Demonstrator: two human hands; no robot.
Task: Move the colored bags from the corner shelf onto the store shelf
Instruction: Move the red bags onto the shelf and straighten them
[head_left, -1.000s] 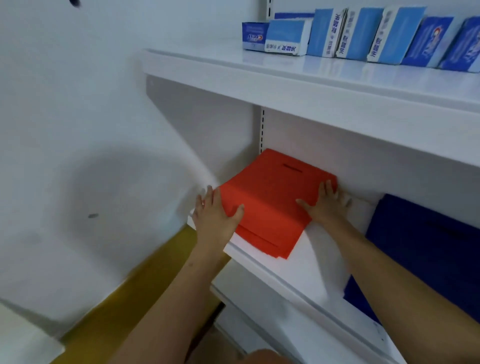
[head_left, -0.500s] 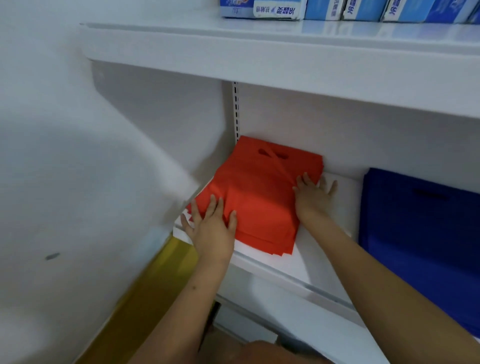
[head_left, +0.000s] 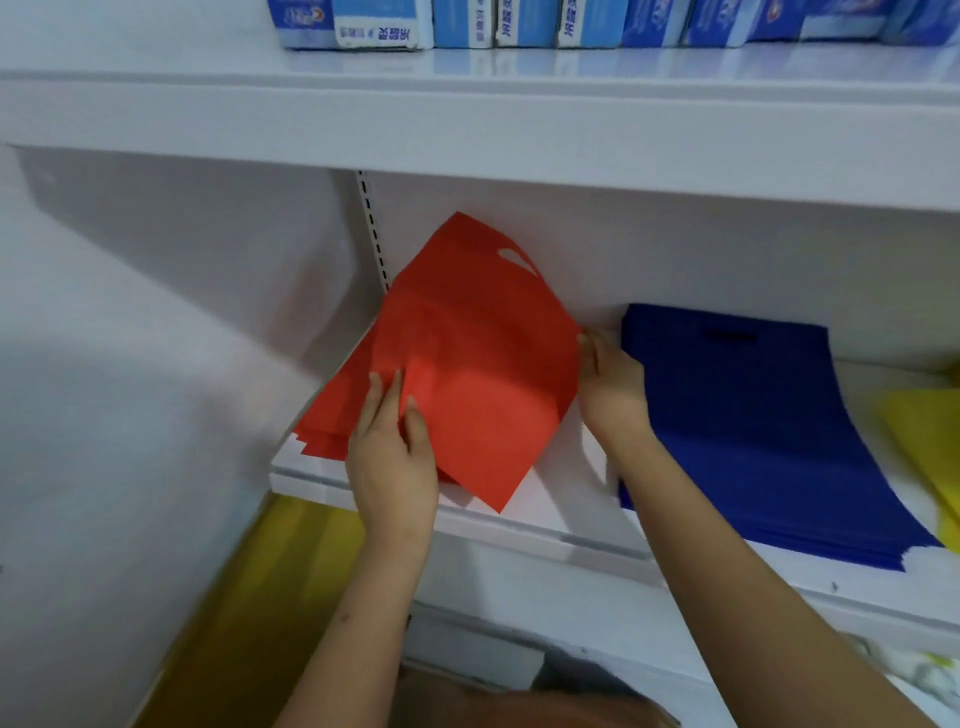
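A stack of red bags (head_left: 324, 426) lies at the left end of the white store shelf (head_left: 519, 530). The top red bag (head_left: 483, 364) is raised at its far end, and its handle cut-out shows against the back wall. My left hand (head_left: 392, 452) rests on the bag's left part with its fingers straight, and the fabric puckers beside the thumb. My right hand (head_left: 610, 387) grips the bag's right edge, with its fingers hidden behind the bag. One near corner of the bag hangs over the shelf's front edge.
A stack of blue bags (head_left: 753, 415) lies right of the red ones, and yellow bags (head_left: 924, 431) are at the far right edge. The upper shelf (head_left: 467, 119) carries several blue toothpaste boxes (head_left: 467, 21). A white wall closes the left side.
The top red bag's far end has come up off the stack. My right hand shifted from lying on the bag to gripping its right edge. The view moved closer and to the right.
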